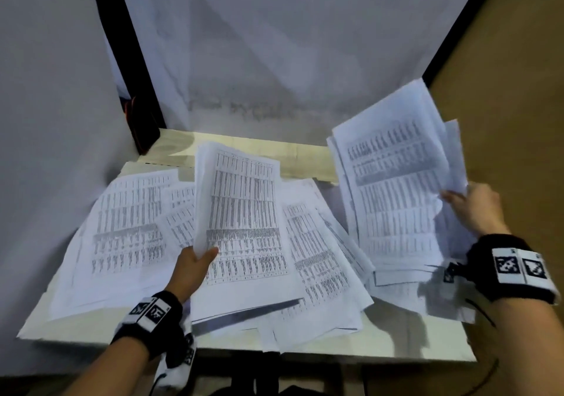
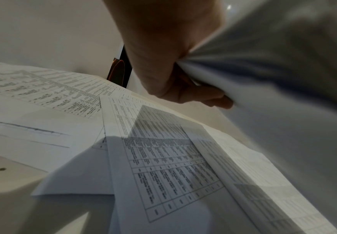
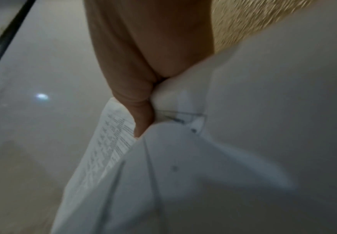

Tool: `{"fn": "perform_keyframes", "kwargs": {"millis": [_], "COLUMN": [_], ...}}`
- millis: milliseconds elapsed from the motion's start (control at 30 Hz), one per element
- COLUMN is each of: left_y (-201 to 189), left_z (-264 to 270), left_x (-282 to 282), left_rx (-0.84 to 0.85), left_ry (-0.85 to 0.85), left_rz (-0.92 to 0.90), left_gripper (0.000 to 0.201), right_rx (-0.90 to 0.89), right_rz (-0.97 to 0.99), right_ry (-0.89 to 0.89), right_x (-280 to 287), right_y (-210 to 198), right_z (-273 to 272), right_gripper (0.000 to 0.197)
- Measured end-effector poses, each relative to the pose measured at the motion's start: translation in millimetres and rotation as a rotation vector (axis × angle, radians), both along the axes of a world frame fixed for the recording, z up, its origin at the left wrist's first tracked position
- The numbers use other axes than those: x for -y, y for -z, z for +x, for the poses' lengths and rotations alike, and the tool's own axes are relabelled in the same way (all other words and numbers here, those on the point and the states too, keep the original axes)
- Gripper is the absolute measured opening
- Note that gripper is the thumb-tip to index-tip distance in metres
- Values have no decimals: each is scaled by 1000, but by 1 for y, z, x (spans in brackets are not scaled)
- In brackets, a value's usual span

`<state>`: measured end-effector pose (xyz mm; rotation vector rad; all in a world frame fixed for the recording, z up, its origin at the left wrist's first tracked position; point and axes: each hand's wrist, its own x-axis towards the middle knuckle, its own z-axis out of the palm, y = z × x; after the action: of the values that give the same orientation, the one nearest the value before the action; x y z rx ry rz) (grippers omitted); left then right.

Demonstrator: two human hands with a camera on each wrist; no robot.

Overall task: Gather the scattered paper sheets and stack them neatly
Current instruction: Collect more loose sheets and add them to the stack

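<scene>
Printed paper sheets lie scattered and overlapping across a small white table. My left hand pinches the near edge of a bundle of sheets, lifted and tilted up over the middle of the table; the left wrist view shows the left hand curled round this bundle. My right hand grips a second bundle of sheets raised at the right, with its lower edge near the table. The right wrist view shows the right hand pinching those sheets.
A white wall closes the back and left. A black frame post runs down to the table's far left corner. A brown panel stands at the right. Loose sheets overhang the table's near edge.
</scene>
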<state>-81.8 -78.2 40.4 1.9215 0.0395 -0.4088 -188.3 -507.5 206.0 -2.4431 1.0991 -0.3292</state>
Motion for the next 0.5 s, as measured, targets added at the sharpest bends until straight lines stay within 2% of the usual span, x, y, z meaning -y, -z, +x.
{"fn": "perform_keyframes", "kwargs": {"millis": [100, 200, 267, 433, 500], "left_y": [-4, -19, -29, -56, -57], "left_z": [1, 0, 0, -2, -5], "left_x": [5, 21, 36, 70, 73], "left_rx": [2, 9, -5, -109, -140], "left_ry": [-10, -21, 20, 184, 152], "left_rz": [-25, -67, -125, -304, -411], "left_gripper": [36, 35, 34, 19, 15], "right_rx": [167, 394, 485, 422, 406], "right_rz": [11, 222, 441, 948, 1100], "right_ry": [23, -15, -33, -86, -82], "right_x": [16, 10, -5, -64, -83], "right_y": [-34, -44, -24, 58, 75], "right_z": [-16, -24, -20, 3, 11], "right_gripper": [32, 21, 24, 29, 38]}}
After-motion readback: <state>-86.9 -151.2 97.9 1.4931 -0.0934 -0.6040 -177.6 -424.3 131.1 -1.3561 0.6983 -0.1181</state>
